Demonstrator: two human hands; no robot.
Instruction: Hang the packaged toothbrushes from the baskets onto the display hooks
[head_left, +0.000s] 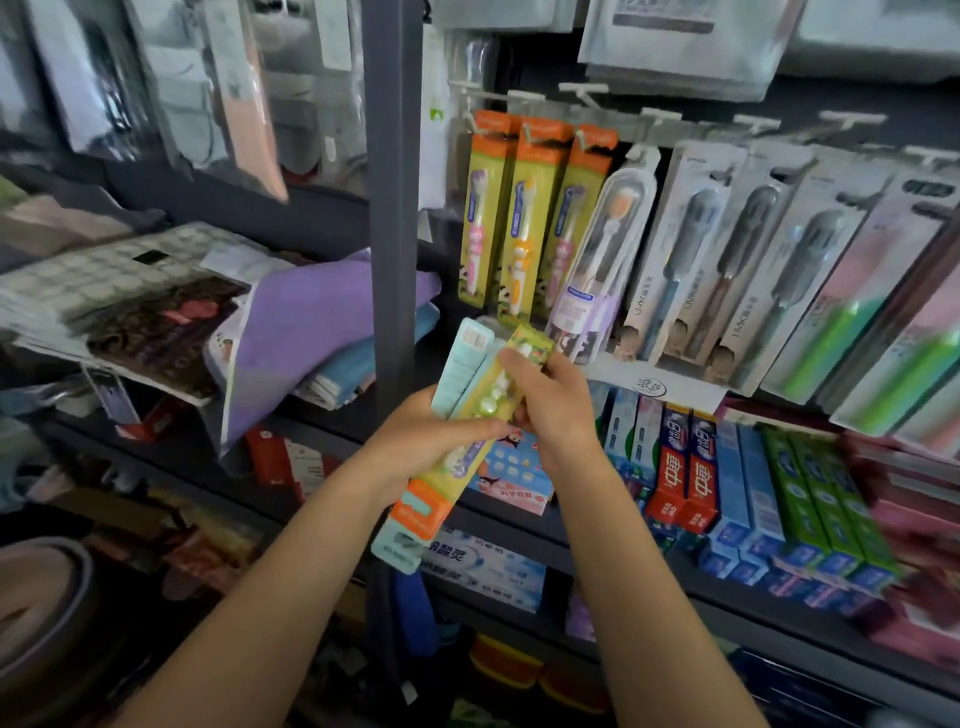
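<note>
My left hand (415, 441) grips a small stack of packaged toothbrushes: a yellow-and-orange pack (467, 441) in front and a light teal pack (457, 364) behind it, held upside down with the orange end low. My right hand (550, 400) pinches the top of the yellow pack. Both hands are below the display hooks (524, 98). Three matching yellow-and-orange children's toothbrush packs (530, 218) hang there, with a clear-cased brush (602, 249) and several grey and green packs (779, 270) to their right. No basket is in view.
A dark metal upright (392, 208) divides the shelving just left of my hands. Toothpaste boxes (753, 483) fill the shelf below the hooks. A purple towel (322, 322) and a calendar-like sheet (114, 291) lie on the left shelf. More bagged goods hang above.
</note>
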